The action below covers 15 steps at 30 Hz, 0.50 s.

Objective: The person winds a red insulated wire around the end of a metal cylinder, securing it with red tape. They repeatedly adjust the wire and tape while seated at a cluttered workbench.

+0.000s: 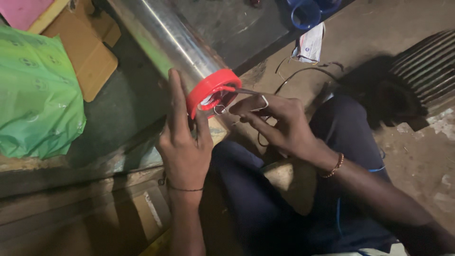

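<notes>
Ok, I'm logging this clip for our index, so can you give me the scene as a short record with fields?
Setting: dim workshop floor, person seated
Left hand: rests against the red cap
Right hand: grip on a thin metal tool at the cap's opening, with a wire loop over its fingers
Main thing: shiny steel cylinder, lying tilted, red cap on its near end
Nearby: green plastic bag, cardboard piece, blue rings, ribbed metal housing
</notes>
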Each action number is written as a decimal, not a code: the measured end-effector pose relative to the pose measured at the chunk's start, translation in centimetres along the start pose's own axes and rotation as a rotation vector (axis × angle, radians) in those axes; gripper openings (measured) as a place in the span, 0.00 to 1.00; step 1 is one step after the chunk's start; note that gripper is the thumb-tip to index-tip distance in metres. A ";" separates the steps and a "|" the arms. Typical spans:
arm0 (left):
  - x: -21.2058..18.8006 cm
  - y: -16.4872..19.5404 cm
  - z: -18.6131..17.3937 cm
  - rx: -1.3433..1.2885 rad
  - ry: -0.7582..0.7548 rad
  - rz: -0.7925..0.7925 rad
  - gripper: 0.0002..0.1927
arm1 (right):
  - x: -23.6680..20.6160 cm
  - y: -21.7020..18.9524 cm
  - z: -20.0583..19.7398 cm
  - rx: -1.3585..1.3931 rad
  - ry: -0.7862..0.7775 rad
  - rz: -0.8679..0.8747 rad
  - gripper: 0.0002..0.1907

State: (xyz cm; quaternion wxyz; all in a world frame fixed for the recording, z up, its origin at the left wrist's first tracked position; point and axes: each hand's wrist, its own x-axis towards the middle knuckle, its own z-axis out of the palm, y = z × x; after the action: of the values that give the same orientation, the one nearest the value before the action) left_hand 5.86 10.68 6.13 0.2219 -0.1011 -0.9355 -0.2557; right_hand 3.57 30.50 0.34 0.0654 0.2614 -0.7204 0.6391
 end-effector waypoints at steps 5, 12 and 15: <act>-0.1 0.6 -0.1 0.028 0.055 0.045 0.34 | -1.3 1.5 1.1 0.048 0.089 -0.001 0.10; 0.1 1.1 0.1 0.067 0.045 0.011 0.34 | -1.4 0.7 2.8 -0.084 0.227 -0.149 0.12; 0.1 1.2 0.2 0.058 0.028 -0.040 0.34 | -1.2 -0.1 3.3 -0.121 0.226 -0.167 0.13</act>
State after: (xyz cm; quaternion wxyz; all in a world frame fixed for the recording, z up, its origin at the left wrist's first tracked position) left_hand 6.03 11.82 6.53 0.2326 -0.0725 -0.9411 -0.2344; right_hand 5.38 27.68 -0.68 0.2146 0.2424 -0.7214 0.6122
